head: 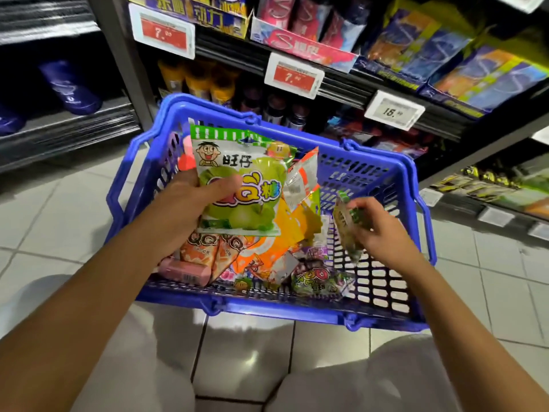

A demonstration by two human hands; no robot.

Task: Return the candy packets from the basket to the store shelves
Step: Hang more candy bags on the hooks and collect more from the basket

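Note:
A blue plastic basket (383, 318) stands on the tiled floor below me, in front of the store shelves (332, 84). My left hand (190, 203) grips a green apple candy packet (246, 185), held upright over the basket's left half, with more packets bunched behind it. My right hand (377, 230) pinches a small greenish candy packet (346, 227) above the basket's right side. Several orange, pink and purple candy packets (267, 260) lie loose on the basket bottom.
Shelves at the top right carry boxed snacks with price tags (294, 75) on the edges. A lower shelf (502, 191) sits at the right, near floor level. Dark shelving with blue items (71, 90) stands at the left. My knees are at the bottom.

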